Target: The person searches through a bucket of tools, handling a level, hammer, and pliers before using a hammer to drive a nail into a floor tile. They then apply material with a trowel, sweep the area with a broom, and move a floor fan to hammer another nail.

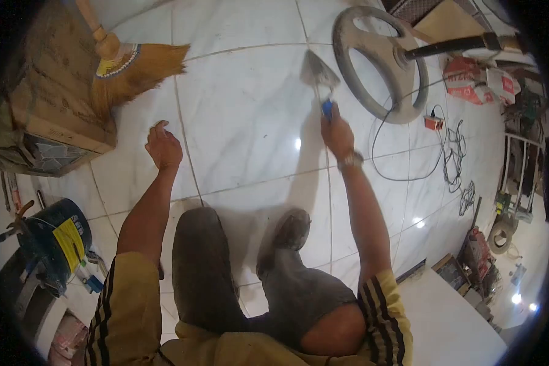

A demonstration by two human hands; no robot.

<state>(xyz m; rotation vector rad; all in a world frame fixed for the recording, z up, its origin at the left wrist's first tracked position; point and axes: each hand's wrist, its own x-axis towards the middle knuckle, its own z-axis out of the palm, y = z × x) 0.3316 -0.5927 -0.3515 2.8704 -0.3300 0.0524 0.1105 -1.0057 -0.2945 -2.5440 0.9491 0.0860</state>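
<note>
My right hand (338, 135), a watch or band on its wrist, is closed around the blue handle of a pointed trowel (319, 70). The trowel's grey blade points away from me, over the glossy white floor tiles (244, 104) close to a grout line. My left hand (163, 146) hangs above the tiles with loosely curled fingers apart and holds nothing. Left of it stands a cardboard box (61, 104), and a straw broom (143, 70) leans by the box with its bristles spread.
A dusty steering-wheel-shaped base (381, 67) with a dark pole lies right of the trowel. Beyond it are a red and white bag (479, 82), a small orange box (433, 123) and tangled cable (454, 158). A dark bucket (55, 238) with tools stands at left.
</note>
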